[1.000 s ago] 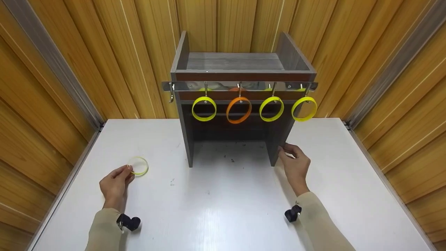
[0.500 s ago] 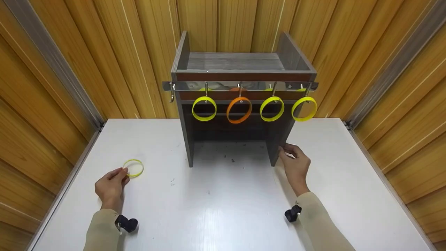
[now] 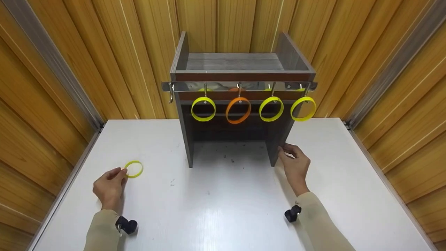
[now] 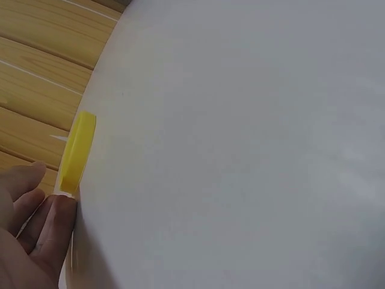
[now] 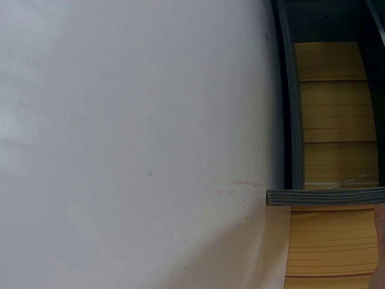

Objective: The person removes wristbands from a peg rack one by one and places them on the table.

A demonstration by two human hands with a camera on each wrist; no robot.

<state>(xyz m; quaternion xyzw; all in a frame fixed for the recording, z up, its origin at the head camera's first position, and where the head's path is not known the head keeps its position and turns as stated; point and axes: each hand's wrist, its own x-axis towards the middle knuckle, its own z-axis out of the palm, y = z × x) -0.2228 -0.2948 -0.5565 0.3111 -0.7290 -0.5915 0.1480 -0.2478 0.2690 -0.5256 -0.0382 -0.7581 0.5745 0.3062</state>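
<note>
In the head view my left hand (image 3: 109, 186) pinches a thin yellow ring (image 3: 142, 169) by its near left side, low over the white table. The same yellow ring (image 4: 78, 152) appears nearly edge-on beyond the fingertips in the left wrist view. My right hand (image 3: 297, 167), fingers loosely bent, touches the front lower part of the grey wooden shelf's right side panel (image 3: 273, 155); its fingertips are partly hidden there. Only a sliver of that hand (image 5: 379, 247) shows in the right wrist view, close to the panel's edge (image 5: 325, 197).
Across the shelf's front runs a metal hook rail (image 3: 223, 86). From its hooks hang several rings, among them an orange ring (image 3: 227, 113) and a yellow ring (image 3: 192, 111); the leftmost hook (image 3: 171, 94) is bare. Wood-grained walls (image 3: 139, 52) enclose the white table (image 3: 226, 216).
My left hand has moved slightly left and toward me with the yellow ring, most of it in the first half second. My right hand stays at the shelf panel.
</note>
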